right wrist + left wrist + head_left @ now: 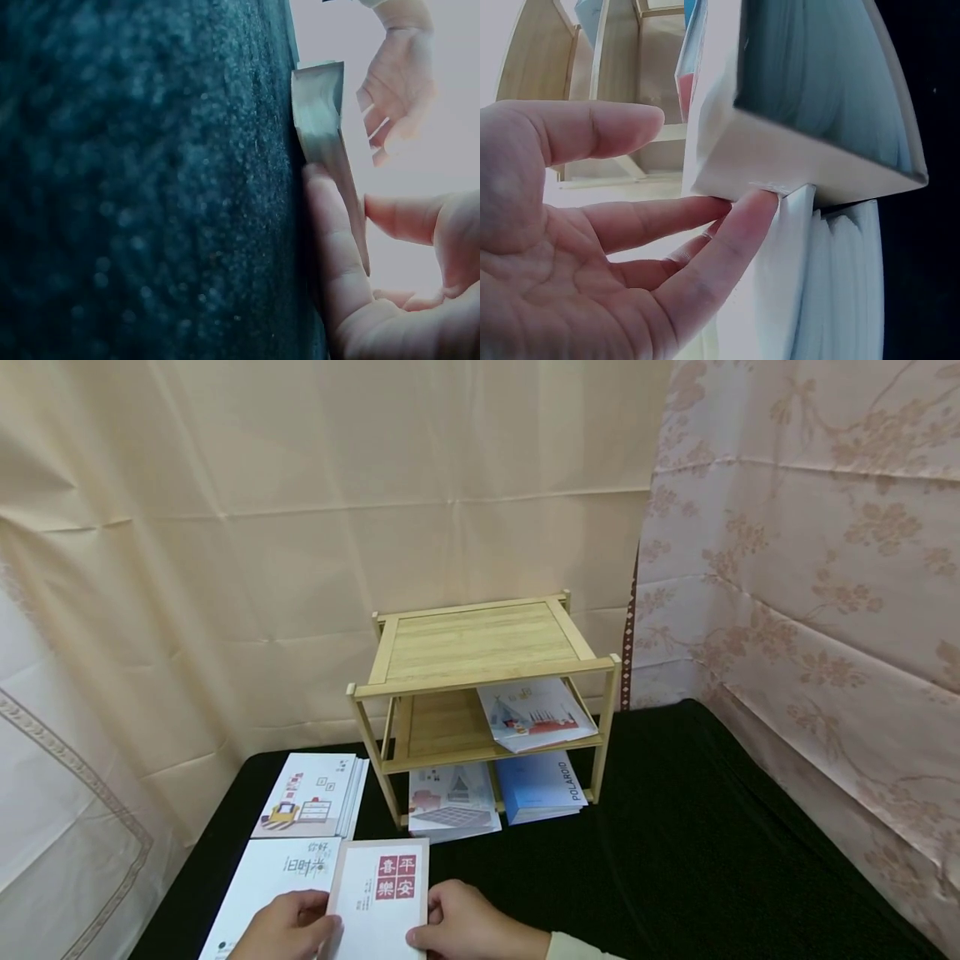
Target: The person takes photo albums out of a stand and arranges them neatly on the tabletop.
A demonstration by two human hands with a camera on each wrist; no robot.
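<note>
A white book [378, 922] with four red character squares on its cover lies tilted at the front of the table. My right hand [474, 922] pinches its right edge, thumb on the cover and fingers beneath. At the other edge is my left hand [283, 927]. Its fingertips [757, 214] touch the spine, while the thumb [622, 129] stands apart from the book. Partly under that book and my left hand is a white book [262, 872] with grey characters. The page edges [319, 112] of the held book show in the right wrist view.
A wooden shelf rack [480, 643] stands at the back. On its middle shelf leans a white illustrated book [536, 714]; below are a blue book [540, 785] and a grey-white one [452, 797]. A book stack [311, 793] lies left on the black cloth [675, 843].
</note>
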